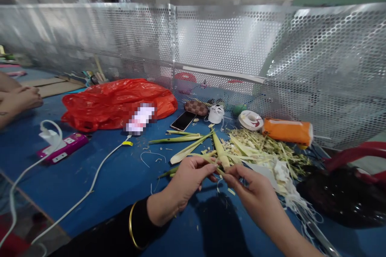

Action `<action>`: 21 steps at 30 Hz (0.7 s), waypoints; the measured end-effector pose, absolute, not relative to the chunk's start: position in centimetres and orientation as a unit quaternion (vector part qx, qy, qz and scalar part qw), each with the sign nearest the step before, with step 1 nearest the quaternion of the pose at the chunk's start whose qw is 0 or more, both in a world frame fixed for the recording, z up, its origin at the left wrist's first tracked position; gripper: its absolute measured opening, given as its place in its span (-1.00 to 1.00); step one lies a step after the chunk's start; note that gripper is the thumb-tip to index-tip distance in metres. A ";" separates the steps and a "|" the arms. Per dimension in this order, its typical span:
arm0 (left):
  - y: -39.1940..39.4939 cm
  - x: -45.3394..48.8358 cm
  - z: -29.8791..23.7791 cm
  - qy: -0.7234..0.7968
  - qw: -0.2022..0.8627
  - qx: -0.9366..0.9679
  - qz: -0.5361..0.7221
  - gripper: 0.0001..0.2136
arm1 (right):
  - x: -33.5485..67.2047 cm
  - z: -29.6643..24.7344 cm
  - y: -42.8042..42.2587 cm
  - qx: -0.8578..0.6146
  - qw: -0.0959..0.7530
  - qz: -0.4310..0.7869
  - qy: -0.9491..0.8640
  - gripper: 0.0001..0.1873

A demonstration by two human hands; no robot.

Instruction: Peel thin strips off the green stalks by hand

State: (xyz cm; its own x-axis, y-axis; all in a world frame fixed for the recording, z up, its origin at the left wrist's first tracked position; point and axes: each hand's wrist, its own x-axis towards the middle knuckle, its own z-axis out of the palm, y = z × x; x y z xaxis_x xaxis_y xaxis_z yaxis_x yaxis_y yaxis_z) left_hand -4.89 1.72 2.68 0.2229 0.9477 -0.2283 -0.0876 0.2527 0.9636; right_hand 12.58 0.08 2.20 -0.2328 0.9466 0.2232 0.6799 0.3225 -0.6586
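My left hand (187,176) is closed, thumb and fingers pinching one end of a thin pale-green leaf strip (221,172). The other end sits between the thumb and fingers of my right hand (253,188), also closed. Just behind my fingers a broad pale-green husk-like leaf (219,148) points away from me. More long leaves (191,147) lie on the blue table (120,196) beyond my left hand. To the right spreads a heap of shredded plant scraps (256,144). My fingers partly hide the strip.
A red plastic bag (117,100), a lit phone (141,118) on a white cable and a purple power strip (63,148) lie leftward. Behind are a dark phone (183,121), a tape roll (251,120) and an orange pack (286,131). A black bag (343,196) lies right. Another person's hands (22,100) rest far left.
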 end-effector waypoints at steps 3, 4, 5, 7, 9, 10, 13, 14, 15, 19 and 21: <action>1.7 -4.6 2.3 0.486 0.615 0.457 0.421 -0.84 | 12.5 2.2 -0.1 -0.525 0.295 0.200 -0.773 -0.72; 1.7 -4.6 2.1 0.486 0.612 0.453 0.430 -0.85 | 12.4 2.3 -0.2 -0.521 0.291 0.197 -0.778 -0.72; 1.7 -4.5 2.0 0.483 0.612 0.446 0.439 -0.85 | 12.3 2.3 -0.2 -0.517 0.289 0.193 -0.782 -0.73; 1.8 -4.4 1.9 0.469 0.625 0.427 0.455 -0.85 | 12.1 2.3 -0.2 -0.511 0.291 0.197 -0.784 -0.73; 2.0 -4.5 1.9 0.446 0.645 0.407 0.469 -0.80 | 12.0 2.2 -0.1 -0.509 0.298 0.226 -0.775 -0.67; 2.1 -4.6 1.9 0.431 0.658 0.396 0.474 -0.77 | 12.0 2.1 0.0 -0.512 0.308 0.241 -0.765 -0.64; 2.4 -4.9 1.8 0.380 0.709 0.359 0.474 -0.72 | 12.2 1.7 0.4 -0.525 0.372 0.247 -0.725 -0.69; 2.5 -5.0 1.6 0.362 0.730 0.346 0.465 -0.72 | 12.3 1.5 0.5 -0.524 0.397 0.232 -0.717 -0.75; 2.5 -5.1 1.4 0.344 0.751 0.335 0.454 -0.72 | 12.4 1.3 0.7 -0.516 0.420 0.214 -0.715 -0.81; 2.3 -5.1 0.8 0.286 0.809 0.314 0.406 -0.77 | 12.5 0.9 1.2 -0.461 0.450 0.171 -0.745 -0.82; 2.3 -5.1 0.7 0.271 0.823 0.313 0.389 -0.80 | 12.5 0.9 1.2 -0.449 0.435 0.167 -0.762 -0.85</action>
